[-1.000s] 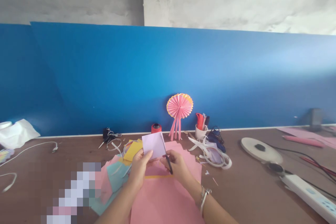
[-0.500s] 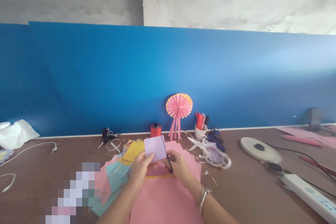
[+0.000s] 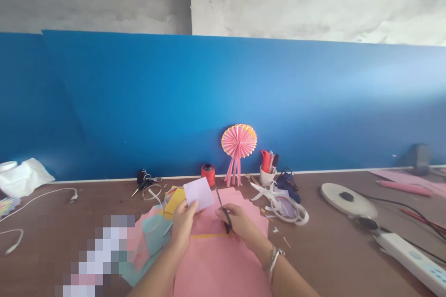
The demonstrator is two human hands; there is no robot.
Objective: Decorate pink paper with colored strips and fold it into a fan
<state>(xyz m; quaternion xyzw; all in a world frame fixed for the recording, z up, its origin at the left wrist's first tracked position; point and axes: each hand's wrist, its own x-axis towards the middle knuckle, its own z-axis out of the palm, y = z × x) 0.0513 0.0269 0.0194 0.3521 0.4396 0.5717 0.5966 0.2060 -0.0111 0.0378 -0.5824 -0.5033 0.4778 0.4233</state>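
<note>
A square of lilac paper [image 3: 199, 193] is pinched between the thumb and fingers of my left hand [image 3: 184, 220], tilted above the pile. My right hand [image 3: 237, 220] grips a pair of black-handled scissors [image 3: 226, 216], its blades pointing up and away, apart from the lilac square. Beneath both hands lie large pink sheets [image 3: 223, 264], with a thin yellow strip [image 3: 209, 235] across them. Yellow paper [image 3: 174, 202] and light blue paper [image 3: 156, 232] stick out beside my left hand.
A pink pleated paper rosette [image 3: 239, 141] leans on the blue partition [image 3: 174, 93], between a red spool [image 3: 208, 175] and a white cup of tools [image 3: 267, 175]. Curled white strips [image 3: 289, 211] lie to the right, then a round white pad [image 3: 348, 199] and a power strip [image 3: 411, 260]. Keys [image 3: 142, 181] rest at back left.
The lilac square has moved left and turned slightly in my left hand, away from the scissors. The scissors blades now show clear of the paper.
</note>
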